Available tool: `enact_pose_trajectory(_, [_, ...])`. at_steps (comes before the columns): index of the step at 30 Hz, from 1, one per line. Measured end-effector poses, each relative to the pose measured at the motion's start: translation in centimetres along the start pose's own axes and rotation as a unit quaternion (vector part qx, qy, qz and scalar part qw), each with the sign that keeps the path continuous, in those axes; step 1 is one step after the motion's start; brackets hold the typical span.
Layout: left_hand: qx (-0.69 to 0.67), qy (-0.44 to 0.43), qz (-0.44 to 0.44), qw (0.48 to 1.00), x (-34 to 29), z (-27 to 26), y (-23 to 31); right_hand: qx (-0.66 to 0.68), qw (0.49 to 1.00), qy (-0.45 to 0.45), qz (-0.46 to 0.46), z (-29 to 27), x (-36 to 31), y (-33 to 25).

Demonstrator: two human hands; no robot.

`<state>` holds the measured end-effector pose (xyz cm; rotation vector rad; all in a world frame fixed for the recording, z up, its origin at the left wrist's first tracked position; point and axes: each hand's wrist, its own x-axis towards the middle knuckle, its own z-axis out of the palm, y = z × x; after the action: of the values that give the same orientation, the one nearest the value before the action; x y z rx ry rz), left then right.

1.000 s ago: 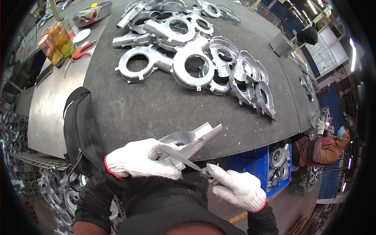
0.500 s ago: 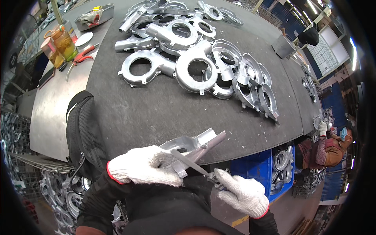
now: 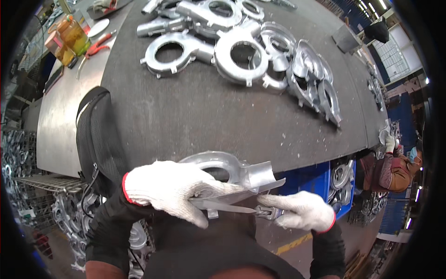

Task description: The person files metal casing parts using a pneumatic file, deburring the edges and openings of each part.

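Left grip [image 3: 172, 188], white glove with red cuff, fingers closed around the near side of a silver metal housing [image 3: 244, 176], ring opening just beyond the fingertips, open-ended spout pointing off to the right. Right grip [image 3: 304, 210], same glove, pinching the clamp-like handle [image 3: 269, 213] of a flat grey blade [image 3: 227, 207]; blade runs leftward from it along the housing's near edge to just beside the left fingers, can't tell if metal touches metal. Housing overlaps the front edge of the dark surface [image 3: 176, 111] in view; contact unclear. Just left of left grip: black mesh item [image 3: 97, 135]. Right of right grip, a bit beyond: blue bin [image 3: 306, 181] with more metal parts. Well beyond both grips: heap of similar housings [image 3: 241, 58], overlapping. Far left beyond left grip: red-handled tool [image 3: 95, 49], jar with orange lid [image 3: 74, 37], white disc [image 3: 98, 28]. Far right of right grip: co-worker [image 3: 395, 174], masked, white glove raised.
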<state>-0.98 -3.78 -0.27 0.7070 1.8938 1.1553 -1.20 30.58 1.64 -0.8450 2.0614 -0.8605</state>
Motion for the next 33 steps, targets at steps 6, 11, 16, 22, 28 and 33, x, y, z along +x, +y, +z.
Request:
enact_pose_trajectory(6, [0.219,-0.162,-0.098,0.957,2.0,0.8,2.4,0.222,0.890,-0.296,0.266,-2.2,0.8,2.7])
enact_pose_trajectory(11, [0.228,-0.153,-0.080,0.958,1.9,3.1,0.6,0.096,0.895,-0.357,0.248,-3.5,1.7,0.9])
enact_pose_trajectory(16, [0.226,-0.155,-0.053,0.960,2.4,3.4,1.0,0.070,0.925,-0.301,0.221,-3.6,0.2,1.9])
enact_pose_trajectory(22, [0.276,-0.117,-0.034,0.954,2.3,3.8,0.9,0.060,0.873,-0.390,0.285,-4.0,2.6,0.6])
enact_pose_trajectory(28, [0.186,-0.083,-0.049,0.978,1.7,2.0,1.2,0.035,0.895,-0.390,0.214,-5.8,1.7,-1.4])
enact_pose_trajectory(33, [-0.053,0.069,-0.049,0.995,1.2,0.7,1.6,0.205,0.971,-0.085,0.085,-0.6,-4.2,1.0])
